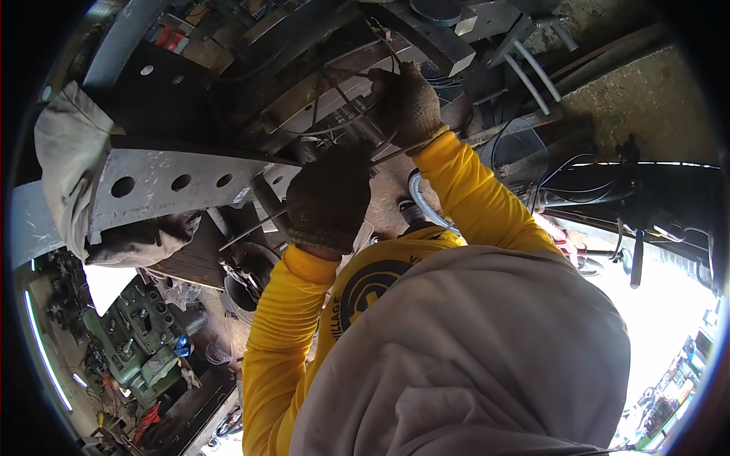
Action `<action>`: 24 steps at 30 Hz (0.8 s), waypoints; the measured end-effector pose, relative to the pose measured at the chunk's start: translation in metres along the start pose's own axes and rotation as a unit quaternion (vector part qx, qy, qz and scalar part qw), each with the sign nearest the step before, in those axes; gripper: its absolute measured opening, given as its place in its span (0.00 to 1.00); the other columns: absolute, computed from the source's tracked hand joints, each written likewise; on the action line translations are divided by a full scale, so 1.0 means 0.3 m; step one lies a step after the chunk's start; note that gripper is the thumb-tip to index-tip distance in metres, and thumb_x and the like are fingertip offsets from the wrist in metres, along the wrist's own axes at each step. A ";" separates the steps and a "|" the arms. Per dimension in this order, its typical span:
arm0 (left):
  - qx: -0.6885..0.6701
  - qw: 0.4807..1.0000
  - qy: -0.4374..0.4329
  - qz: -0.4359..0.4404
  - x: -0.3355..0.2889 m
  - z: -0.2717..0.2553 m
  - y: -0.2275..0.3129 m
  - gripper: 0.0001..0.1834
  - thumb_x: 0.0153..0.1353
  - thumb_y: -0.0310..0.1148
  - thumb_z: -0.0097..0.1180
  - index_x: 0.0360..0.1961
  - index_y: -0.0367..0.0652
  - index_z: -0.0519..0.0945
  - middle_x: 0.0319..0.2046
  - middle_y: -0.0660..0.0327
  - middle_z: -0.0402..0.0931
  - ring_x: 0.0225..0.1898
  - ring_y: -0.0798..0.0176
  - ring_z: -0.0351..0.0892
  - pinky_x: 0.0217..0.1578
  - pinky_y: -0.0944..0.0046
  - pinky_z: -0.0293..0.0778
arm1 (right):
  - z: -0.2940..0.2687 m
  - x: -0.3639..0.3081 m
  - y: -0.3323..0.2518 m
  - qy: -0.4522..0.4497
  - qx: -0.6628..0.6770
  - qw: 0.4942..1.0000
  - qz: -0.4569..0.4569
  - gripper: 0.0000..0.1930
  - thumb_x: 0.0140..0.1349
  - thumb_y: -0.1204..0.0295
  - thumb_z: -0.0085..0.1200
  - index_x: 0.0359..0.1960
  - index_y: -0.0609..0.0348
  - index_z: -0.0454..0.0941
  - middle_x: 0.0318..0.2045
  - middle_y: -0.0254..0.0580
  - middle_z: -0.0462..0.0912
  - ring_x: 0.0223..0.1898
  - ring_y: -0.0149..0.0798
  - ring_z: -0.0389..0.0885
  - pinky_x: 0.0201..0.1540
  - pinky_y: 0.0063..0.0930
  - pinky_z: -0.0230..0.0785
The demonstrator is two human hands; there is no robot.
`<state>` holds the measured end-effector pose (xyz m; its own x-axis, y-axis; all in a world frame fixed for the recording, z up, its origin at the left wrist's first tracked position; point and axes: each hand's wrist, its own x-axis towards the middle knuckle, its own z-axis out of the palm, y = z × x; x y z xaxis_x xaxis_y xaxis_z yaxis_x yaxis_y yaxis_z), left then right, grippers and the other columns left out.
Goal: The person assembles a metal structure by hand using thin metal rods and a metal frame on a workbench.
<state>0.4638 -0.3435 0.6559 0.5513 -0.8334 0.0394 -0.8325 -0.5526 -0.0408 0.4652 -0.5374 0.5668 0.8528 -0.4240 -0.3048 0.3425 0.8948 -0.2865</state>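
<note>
Brown-gloved left grip (331,199) curls closed around a thin rod (251,231).

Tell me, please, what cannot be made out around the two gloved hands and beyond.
All in the head view:
- Left hand in dark knitted glove: shadow obscures its fingers.
- Thin straight metal rod: the left hand hides how it continues.
- Right hand in brown knitted glove: shadow obscures its grip.
- Grey steel plate with round holes: draped beige cloth covers its left end.
</note>
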 end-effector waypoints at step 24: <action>0.014 0.993 0.116 0.032 0.091 0.056 -0.019 0.19 0.59 0.37 0.61 0.53 0.57 0.80 0.35 0.64 0.80 0.36 0.58 0.83 0.34 0.59 0.78 | 0.085 0.023 0.025 0.143 -0.068 0.985 -0.070 0.26 0.72 0.43 0.42 0.37 0.54 0.78 0.26 0.36 0.79 0.23 0.27 0.73 0.24 0.19 0.71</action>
<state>0.4845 -0.3632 0.6405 0.4674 -0.8436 0.2642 -0.8615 -0.5018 -0.0782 0.4839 -0.5299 0.5857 0.6480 -0.5822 -0.4910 0.3769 0.8054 -0.4576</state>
